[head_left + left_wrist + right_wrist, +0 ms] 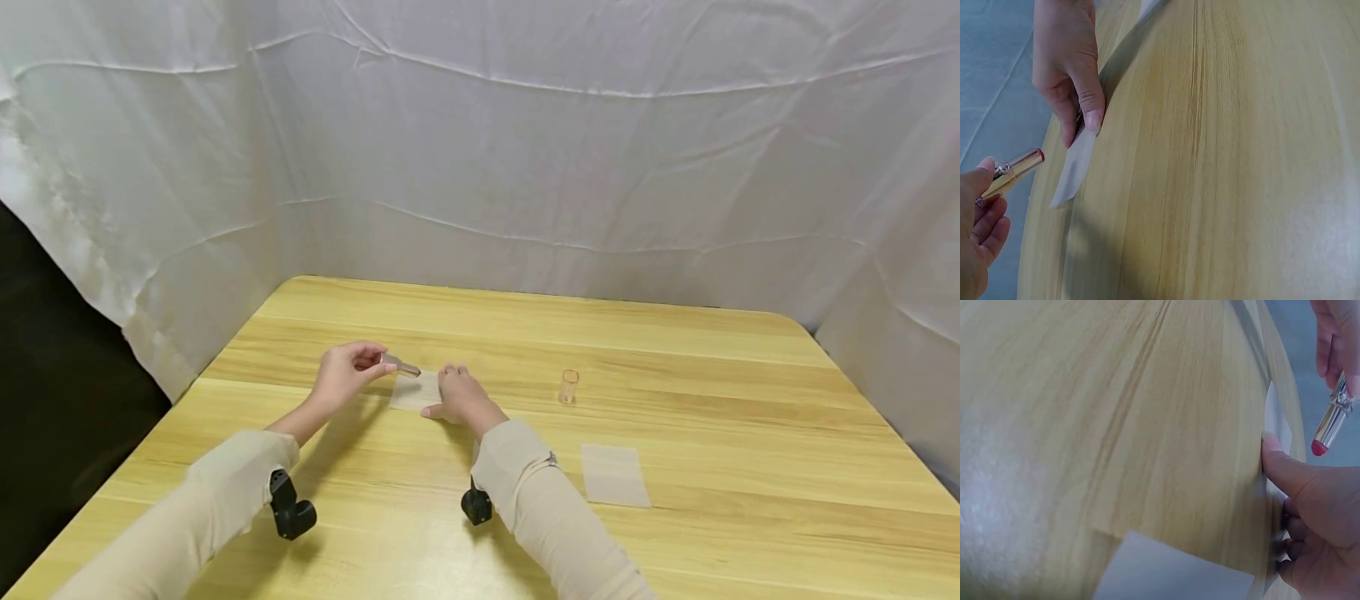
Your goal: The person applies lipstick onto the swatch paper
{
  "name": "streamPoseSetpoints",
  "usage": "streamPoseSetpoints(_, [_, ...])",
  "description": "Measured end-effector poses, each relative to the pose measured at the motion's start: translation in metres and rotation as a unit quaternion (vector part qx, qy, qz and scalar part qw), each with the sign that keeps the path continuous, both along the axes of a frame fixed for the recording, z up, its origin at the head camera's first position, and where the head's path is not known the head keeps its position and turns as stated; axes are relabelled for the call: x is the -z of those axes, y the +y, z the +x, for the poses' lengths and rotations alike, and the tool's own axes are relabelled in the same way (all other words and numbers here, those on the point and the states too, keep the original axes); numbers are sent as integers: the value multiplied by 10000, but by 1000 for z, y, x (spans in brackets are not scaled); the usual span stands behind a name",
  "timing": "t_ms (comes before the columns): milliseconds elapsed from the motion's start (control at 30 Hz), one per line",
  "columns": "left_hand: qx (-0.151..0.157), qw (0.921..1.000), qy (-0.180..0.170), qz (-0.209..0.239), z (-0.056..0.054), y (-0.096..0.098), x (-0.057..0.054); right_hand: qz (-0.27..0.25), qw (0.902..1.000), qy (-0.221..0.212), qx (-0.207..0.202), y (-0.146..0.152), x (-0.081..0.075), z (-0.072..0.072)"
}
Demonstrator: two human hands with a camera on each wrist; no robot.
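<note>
In my left hand is a slim metallic lipstick, pinched between thumb and fingers. Its red tip shows in both wrist views and points toward my right hand. That tip hangs above a small white sheet of paper, apart from it. My right hand rests on the right part of this sheet, thumb at the near side and fingers at the far side, pressing it to the table. The hand hides part of the sheet. Seen from the left wrist, the paper juts out from under the thumb and a finger.
A small clear cup with an orange-tinted rim stands right of my right hand. Nearer me lies a second white sheet. All are on a wood-grain table, with pale curtains hanging behind and at both sides.
</note>
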State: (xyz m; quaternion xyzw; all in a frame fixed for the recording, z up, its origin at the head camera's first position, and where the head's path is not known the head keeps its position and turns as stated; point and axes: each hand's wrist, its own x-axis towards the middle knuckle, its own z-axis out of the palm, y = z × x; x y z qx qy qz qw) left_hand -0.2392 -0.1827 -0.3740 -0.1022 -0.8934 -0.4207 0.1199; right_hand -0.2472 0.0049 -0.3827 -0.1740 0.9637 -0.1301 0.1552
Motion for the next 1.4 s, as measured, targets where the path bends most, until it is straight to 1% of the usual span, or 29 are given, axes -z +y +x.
streamPoseSetpoints(233, [-46, 9999, 147, -48, -4, 4, 4, 4, 9999, 93, -67, 0, 0, 0])
streamPoseSetpoints(467, [147, 9997, 202, -34, -7, 10, 8, 33, 9998, 147, -87, 0, 2, -1])
streamPoseSetpoints(700, [219, 9988, 361, -229, -10, 17, 8, 98, 9996, 228, -123, 0, 4, -2])
streamPoseSetpoints(967, [297, 9982, 313, -407, -12, 24, 8, 136, 9995, 245, -127, 0, 5, -3])
streamPoseSetpoints(1167, [368, 9978, 348, -421, -12, 27, 8, 93, 9994, 290, -133, 0, 5, -3])
streamPoseSetpoints(1400, [325, 9976, 283, -536, -14, 29, 6, 139, 9992, 319, -171, 0, 5, -2])
